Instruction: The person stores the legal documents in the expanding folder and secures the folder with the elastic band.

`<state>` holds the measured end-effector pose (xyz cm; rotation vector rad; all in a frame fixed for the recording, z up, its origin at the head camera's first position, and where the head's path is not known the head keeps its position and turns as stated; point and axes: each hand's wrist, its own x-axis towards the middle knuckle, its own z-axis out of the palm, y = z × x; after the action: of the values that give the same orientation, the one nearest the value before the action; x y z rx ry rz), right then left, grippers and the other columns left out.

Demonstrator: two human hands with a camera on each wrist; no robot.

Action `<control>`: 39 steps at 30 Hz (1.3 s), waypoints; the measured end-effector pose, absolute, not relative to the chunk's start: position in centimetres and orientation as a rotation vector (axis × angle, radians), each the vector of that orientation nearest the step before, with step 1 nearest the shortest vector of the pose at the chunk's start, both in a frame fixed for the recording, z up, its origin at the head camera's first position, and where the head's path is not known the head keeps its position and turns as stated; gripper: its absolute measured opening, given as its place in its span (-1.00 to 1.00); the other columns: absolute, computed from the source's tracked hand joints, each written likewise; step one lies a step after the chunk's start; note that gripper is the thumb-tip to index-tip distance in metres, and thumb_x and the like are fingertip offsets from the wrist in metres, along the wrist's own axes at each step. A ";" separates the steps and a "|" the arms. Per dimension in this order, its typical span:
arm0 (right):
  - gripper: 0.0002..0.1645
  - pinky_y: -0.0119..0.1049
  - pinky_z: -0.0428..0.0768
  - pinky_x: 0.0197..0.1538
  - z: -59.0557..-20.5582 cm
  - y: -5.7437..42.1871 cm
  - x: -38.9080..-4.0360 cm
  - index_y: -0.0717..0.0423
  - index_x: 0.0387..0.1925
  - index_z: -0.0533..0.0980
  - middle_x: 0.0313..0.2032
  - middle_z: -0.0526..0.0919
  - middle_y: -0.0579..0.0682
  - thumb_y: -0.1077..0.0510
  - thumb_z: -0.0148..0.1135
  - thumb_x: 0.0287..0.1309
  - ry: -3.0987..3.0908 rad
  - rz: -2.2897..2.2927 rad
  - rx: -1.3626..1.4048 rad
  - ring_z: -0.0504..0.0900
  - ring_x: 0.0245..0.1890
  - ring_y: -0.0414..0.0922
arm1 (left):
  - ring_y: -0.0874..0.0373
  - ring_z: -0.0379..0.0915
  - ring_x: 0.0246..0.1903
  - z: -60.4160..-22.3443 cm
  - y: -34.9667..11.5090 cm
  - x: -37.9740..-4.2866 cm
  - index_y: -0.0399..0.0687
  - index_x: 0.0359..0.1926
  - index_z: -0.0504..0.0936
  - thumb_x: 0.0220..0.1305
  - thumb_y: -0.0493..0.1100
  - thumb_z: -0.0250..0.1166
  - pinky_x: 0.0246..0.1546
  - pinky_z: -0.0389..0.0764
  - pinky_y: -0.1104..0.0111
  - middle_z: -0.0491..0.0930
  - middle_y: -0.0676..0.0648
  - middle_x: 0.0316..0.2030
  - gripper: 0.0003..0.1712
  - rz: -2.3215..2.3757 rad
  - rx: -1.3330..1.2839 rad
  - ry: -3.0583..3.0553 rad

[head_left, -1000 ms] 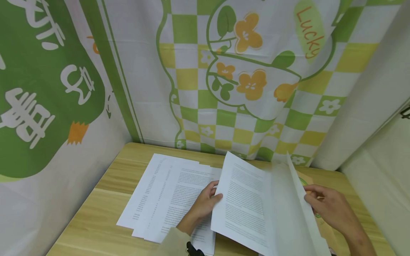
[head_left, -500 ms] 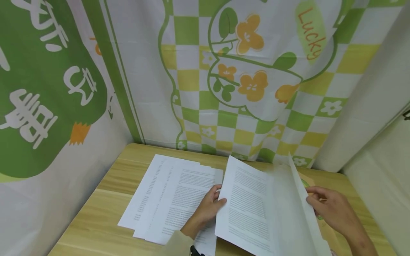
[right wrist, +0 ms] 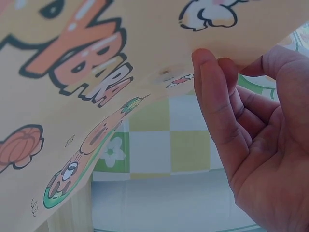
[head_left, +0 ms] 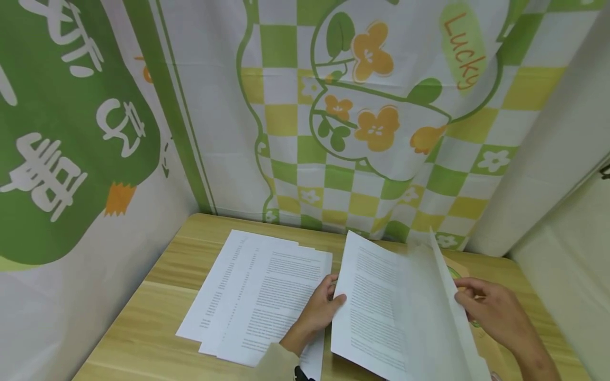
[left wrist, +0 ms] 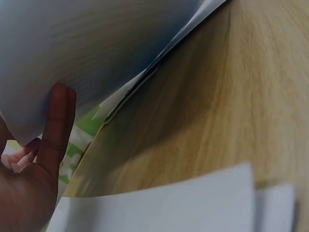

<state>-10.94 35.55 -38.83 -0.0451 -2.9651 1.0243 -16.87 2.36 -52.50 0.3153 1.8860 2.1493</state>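
Observation:
A printed sheet (head_left: 374,304) stands raised in the head view, its left edge between the thumb and fingers of my left hand (head_left: 318,311). In the left wrist view, the fingers of that hand (left wrist: 41,164) lie along the back of the sheet (left wrist: 111,43). The sheet's right part lies against a translucent folder (head_left: 431,312), which is held open. My right hand (head_left: 495,309) pinches the folder's right cover at its edge. Orange cartoon drawings and large letters mark the outside of this cover (right wrist: 154,43) in the right wrist view, where the hand (right wrist: 256,135) grips its edge.
Several overlapping printed sheets (head_left: 271,296) lie on the wooden table (head_left: 138,317), left of the folder. A patterned curtain (head_left: 281,111) hangs behind the table's far edge. Pale cloth walls (head_left: 567,248) stand close on the right and left.
My left hand has moved to the right with the printed sheet, which sits farther right toward the folder. The right hand and the folder cover have hardly moved.

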 end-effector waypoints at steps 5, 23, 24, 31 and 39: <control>-0.50 -0.28 0.50 -0.45 -38.7 35.7 -10.9 0.30 0.24 0.55 -0.31 0.67 -0.06 0.06 0.08 0.46 -2.966 1.006 -0.056 0.66 -0.39 -0.19 | 0.08 0.65 -0.22 -52.6 3.2 -17.1 -0.22 0.40 0.35 0.46 -0.36 0.17 -0.25 0.63 0.30 0.66 -0.14 0.01 -0.46 2.150 0.323 1.912; -0.50 -0.29 0.48 -0.44 -38.9 35.6 -11.0 0.29 0.24 0.55 -0.33 0.65 -0.05 0.05 0.13 0.44 -2.938 1.071 -0.094 0.65 -0.40 -0.19 | 0.09 0.67 -0.21 -52.3 4.9 -16.6 -0.14 0.43 0.35 0.50 -0.14 0.21 -0.14 0.63 0.26 0.68 -0.07 0.00 -0.43 2.019 0.288 1.946; -0.50 -0.29 0.48 -0.44 -38.9 35.5 -11.0 0.29 0.24 0.55 -0.33 0.65 -0.05 0.05 0.13 0.44 -2.939 1.067 -0.091 0.65 -0.40 -0.19 | 0.10 0.67 -0.20 -52.4 4.9 -16.6 -0.15 0.43 0.35 0.51 -0.13 0.18 -0.15 0.63 0.26 0.68 -0.07 -0.01 -0.45 2.022 0.281 1.936; -0.51 -0.30 0.48 -0.46 -38.9 35.3 -11.1 0.28 0.22 0.57 -0.35 0.65 -0.06 0.06 0.12 0.43 -2.931 1.050 -0.085 0.64 -0.41 -0.21 | 0.11 0.64 -0.34 -52.5 5.4 -16.3 -0.24 0.43 0.32 0.45 -0.30 0.02 -0.42 0.65 0.34 0.67 -0.11 -0.11 -0.45 2.129 0.270 1.747; -0.51 -0.28 0.48 -0.47 -39.0 35.4 -11.2 0.31 0.22 0.56 -0.38 0.65 -0.06 0.07 0.11 0.44 -2.930 1.068 -0.073 0.64 -0.40 -0.20 | 0.06 0.66 -0.31 -52.3 5.7 -15.9 -0.26 0.52 0.22 0.42 -0.38 0.06 -0.39 0.69 0.26 0.69 -0.17 -0.07 -0.33 2.073 0.316 1.733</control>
<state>-11.17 35.40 -38.97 -0.0730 -2.9298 1.0678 -15.88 5.70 -52.26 0.3156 1.7331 2.0732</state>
